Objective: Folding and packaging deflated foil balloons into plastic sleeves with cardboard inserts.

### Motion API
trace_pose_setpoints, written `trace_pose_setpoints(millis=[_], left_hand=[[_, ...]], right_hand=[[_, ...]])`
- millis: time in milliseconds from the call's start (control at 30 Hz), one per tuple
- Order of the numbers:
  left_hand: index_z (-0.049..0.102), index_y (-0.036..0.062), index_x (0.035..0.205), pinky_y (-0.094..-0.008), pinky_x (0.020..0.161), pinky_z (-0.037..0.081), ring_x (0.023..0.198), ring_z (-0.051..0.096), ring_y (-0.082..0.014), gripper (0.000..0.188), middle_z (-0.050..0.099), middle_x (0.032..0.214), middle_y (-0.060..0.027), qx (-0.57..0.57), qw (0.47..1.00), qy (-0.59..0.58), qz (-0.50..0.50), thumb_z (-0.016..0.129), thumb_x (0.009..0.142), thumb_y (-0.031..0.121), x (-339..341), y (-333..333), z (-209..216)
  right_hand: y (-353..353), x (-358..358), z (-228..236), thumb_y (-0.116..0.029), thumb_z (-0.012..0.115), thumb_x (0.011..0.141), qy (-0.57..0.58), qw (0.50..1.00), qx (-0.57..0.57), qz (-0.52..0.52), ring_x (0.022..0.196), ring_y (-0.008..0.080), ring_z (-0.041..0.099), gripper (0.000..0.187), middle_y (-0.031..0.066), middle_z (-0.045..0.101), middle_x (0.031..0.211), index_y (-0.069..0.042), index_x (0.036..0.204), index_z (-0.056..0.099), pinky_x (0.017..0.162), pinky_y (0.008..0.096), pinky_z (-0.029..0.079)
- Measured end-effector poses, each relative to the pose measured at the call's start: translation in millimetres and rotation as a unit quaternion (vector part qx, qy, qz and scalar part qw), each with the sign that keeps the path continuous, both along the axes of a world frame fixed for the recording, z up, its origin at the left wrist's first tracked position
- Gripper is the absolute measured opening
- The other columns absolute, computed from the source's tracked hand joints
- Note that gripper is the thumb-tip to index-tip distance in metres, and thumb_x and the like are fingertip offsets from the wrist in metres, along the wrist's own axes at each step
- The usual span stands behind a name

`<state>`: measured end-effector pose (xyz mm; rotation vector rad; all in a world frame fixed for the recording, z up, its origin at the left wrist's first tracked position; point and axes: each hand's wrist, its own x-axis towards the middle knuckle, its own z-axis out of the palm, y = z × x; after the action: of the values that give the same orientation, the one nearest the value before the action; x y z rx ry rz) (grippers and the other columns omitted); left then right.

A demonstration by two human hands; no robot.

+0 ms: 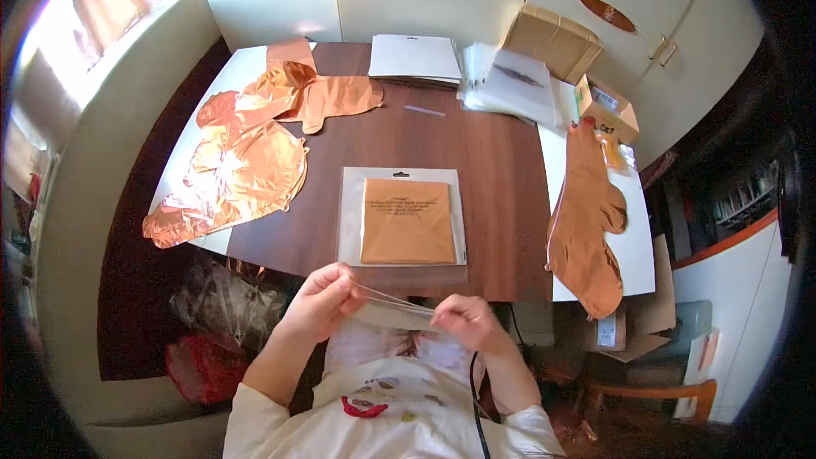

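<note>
My left hand (321, 302) and my right hand (470, 321) are raised in front of my body, at the table's near edge. Both are closed, pinching a thin, pale, see-through strip (395, 299) stretched between them; whether it is film or cord I cannot tell. Just beyond it lies a flat clear bag (350, 221) with a hanging slot at its far end. Inside shows a folded orange-brown packet (408, 234) with dark print. Neither hand touches the bag's packet.
Crumpled copper foil balloons (246, 161) cover the table's left side; another copper foil balloon (586, 229) lies at the right. At the back are white cards (415, 57), clear bags (518, 89), a cardboard box (557, 38) and a small open box (608, 109). A chair (654, 391) stands lower right.
</note>
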<state>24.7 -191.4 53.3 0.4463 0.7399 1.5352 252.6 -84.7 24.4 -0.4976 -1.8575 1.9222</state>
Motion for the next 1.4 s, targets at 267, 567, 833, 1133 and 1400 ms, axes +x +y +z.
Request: trace_pose_setpoints(millis=[267, 567, 833, 1133, 1400], left_hand=[[0.048, 0.0027, 0.125, -0.0439, 0.099, 0.033, 0.118, 0.046, -0.0278, 0.036, 0.051, 0.128, -0.0147, 0.164, 0.967, 0.177, 0.085, 0.047, 0.09, 0.011, 20, -9, -9], [0.063, -0.0051, 0.094, -0.0425, 0.079, 0.039, 0.089, 0.06, -0.0318, 0.025, 0.064, 0.099, -0.0201, 0.255, 0.959, 0.095, -0.074, 0.053, 0.087, 0.017, 23, -22, -15], [0.06, -0.0012, 0.08, -0.0385, 0.073, 0.042, 0.067, 0.058, -0.0239, 0.015, 0.061, 0.071, -0.01, 0.286, 0.929, 0.204, -0.113, 0.05, 0.087, 0.008, 22, -22, -26], [0.056, 0.0004, 0.077, -0.0361, 0.07, 0.042, 0.07, 0.058, -0.0205, 0.007, 0.063, 0.075, -0.012, 0.254, 0.912, 0.31, -0.092, 0.055, 0.082, 0.004, 21, -24, -33], [0.06, 0.0, 0.098, -0.0376, 0.078, 0.042, 0.086, 0.059, -0.0231, 0.016, 0.063, 0.095, -0.011, 0.243, 0.803, 0.534, -0.104, 0.052, 0.086, 0.008, 19, -18, -37]], right_hand=[[-15, -15, -13, -0.011, 0.059, 0.084, -0.047, 0.967, 0.251, 0.014, 0.071, 0.0226, 0.063, 0.011, 0.0106, 0.065, 0.08, -0.002, 0.087, 0.064, 0.063, 0.0315, 0.049], [-14, -19, -2, -0.012, 0.06, 0.082, -0.009, 0.965, 0.239, -0.108, 0.059, 0.028, 0.061, 0.009, 0.0128, 0.06, 0.067, -0.004, 0.081, 0.06, 0.052, 0.0343, 0.048], [-22, -16, 0, -0.007, 0.059, 0.079, 0.04, 0.965, 0.245, -0.086, 0.06, 0.0265, 0.062, 0.007, 0.0105, 0.062, 0.07, -0.006, 0.085, 0.059, 0.053, 0.035, 0.05], [-27, -11, -8, -0.01, 0.058, 0.081, 0.065, 0.964, 0.258, -0.004, 0.066, 0.0272, 0.063, 0.005, 0.0082, 0.064, 0.078, -0.007, 0.084, 0.057, 0.058, 0.0359, 0.05], [-32, -14, -7, -0.009, 0.06, 0.079, 0.009, 0.966, 0.251, -0.064, 0.064, 0.0267, 0.062, 0.007, 0.0112, 0.06, 0.072, -0.006, 0.085, 0.057, 0.056, 0.038, 0.049]])
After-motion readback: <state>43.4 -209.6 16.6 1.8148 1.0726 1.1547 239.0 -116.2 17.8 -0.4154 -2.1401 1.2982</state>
